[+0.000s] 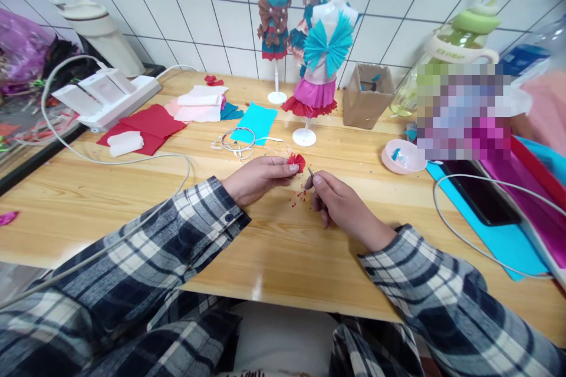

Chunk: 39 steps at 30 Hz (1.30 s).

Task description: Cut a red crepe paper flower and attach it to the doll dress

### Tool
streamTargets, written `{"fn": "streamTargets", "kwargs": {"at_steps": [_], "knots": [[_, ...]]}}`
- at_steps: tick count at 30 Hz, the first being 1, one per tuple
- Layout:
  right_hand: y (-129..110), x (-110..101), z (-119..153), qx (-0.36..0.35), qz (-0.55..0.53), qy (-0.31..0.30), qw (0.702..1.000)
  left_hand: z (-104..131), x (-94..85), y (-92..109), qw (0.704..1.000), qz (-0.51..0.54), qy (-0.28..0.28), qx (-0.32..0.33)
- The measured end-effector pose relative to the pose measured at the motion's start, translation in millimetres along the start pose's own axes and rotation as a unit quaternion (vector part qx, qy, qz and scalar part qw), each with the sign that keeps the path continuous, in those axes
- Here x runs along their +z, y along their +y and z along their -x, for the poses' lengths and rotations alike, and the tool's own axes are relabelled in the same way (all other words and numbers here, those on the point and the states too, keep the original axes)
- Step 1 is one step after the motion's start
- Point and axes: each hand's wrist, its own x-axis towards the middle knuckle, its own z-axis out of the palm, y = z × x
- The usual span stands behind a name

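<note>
Between the thumb and fingers of my left hand (263,177) is a small pleated red paper rosette (296,162). My right hand (338,200) is closed round a small metal tool (311,172); only its narrow tip shows, so I cannot make out its kind. That tip points toward the rosette, a short gap away from it. Tiny red paper scraps (299,195) lie scattered on the table between my hands. Behind them stands a white mini dress form (304,136) wearing a turquoise pleated paper bow (328,47) and a pink and red paper skirt (315,97).
Two more dressed forms, one being a brown and teal one (275,17), stand by the tiled wall. Red paper sheets (154,123), a turquoise sheet (259,121) and a coiled cord (239,140) lie behind my left hand. A pink bowl (403,158), cardboard box (367,103) and phone (480,194) are rightward.
</note>
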Motion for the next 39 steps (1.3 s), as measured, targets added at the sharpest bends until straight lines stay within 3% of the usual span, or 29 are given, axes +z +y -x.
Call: {"fn": "streamTargets", "kwargs": {"at_steps": [5,23,39], "knots": [[6.8,2.7,-0.6,-0.091,0.084,0.042,0.991,-0.2,2.8,-0.1,1.0,0.001,0.016,-0.002],[9.0,9.8,1.4,-0.079,0.065,0.021,0.994,0.2,7.4,-0.4,0.999,-0.002,0.031,-0.006],[7.3,10.2,-0.8,-0.076,0.096,0.023,0.992,1.9,10.2,0.2,1.0,-0.009,0.0,-0.007]]}}
